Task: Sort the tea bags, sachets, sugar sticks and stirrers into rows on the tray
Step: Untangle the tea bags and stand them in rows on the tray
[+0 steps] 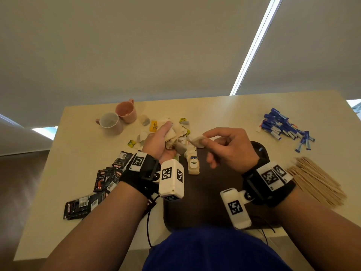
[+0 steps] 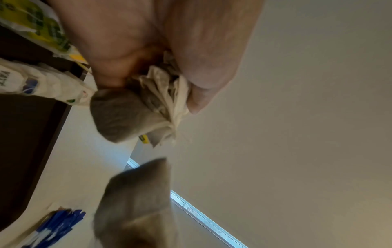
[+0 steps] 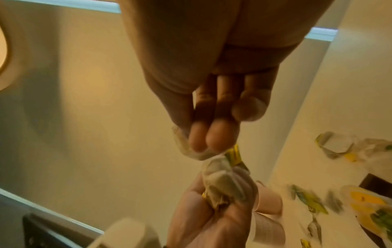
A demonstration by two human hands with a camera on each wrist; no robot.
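left hand (image 1: 159,140): fingers curled round a bunch of tea bags (image 1: 172,136), held up above the far left corner of the tray (image 1: 205,202); left wrist view shows crumpled paper bags squeezed between thumb and fingers (image 2: 165,94)
right hand (image 1: 228,147): thumb and forefinger pinch a single tea bag (image 1: 196,141), its other end reaching toward the bunch; other fingers loosely curled; hand hovers over the far end of the tray
tea bags on tray: a short column at the tray's far left edge, nearest one tagged "YATÉ" (image 1: 193,165)
loose tea bags (image 1: 150,124): scattered on the bench (image 1: 224,112) beyond the tray, some with yellow tags
tray: dark brown, on the bench straight in front of the person, mostly bare
sachets (image 1: 103,178): black packets in a loose heap on the bench, left of the tray
sugar sticks (image 1: 283,127): blue and white pile, on the bench far right of the tray
stirrers (image 1: 316,182): wooden bundle fanned out on the bench just right of the tray
mugs: white mug (image 1: 110,122) and pink mug (image 1: 127,111), touching, beyond the tray to its left
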